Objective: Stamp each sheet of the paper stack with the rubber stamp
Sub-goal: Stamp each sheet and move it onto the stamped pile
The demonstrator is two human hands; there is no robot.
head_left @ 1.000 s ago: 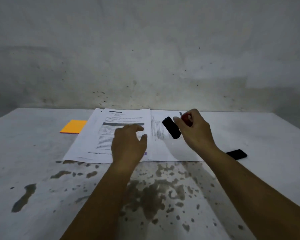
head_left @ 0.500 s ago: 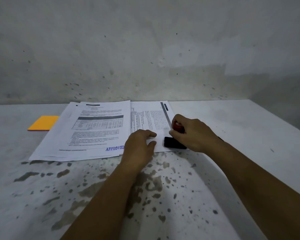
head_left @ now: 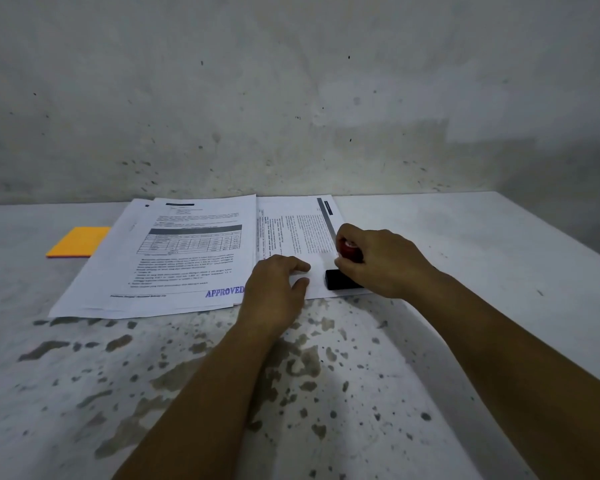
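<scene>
Fingers of my right hand (head_left: 381,261) curl round the red handle of the rubber stamp (head_left: 343,277), so only a sliver of red shows between thumb and forefinger; the black base sits flat on the near corner of the sideways sheet (head_left: 302,233), and its face is hidden against the paper, so I cannot tell what mark lies under it; the far end of the base disappears beneath my palm. My left hand (head_left: 276,289) lies just beside the stamp, to its left, fingers fairly straight and pressing the same sheet down, holding nothing; it covers the sheet's near edge and the last letter of the blue "APPROVED" mark (head_left: 224,292) on the top sheet of the left pile (head_left: 174,258). Print on both sheets is too small to read; the table on the left pile is only a blur of rows. Further left of my grip, well apart, an orange pad (head_left: 78,241) lies partly tucked under the pile's edge. Everything rests on a pale, stained table (head_left: 222,393) that runs up to a mottled wall (head_left: 291,98); both forearms are cut off at the bottom of the view.
</scene>
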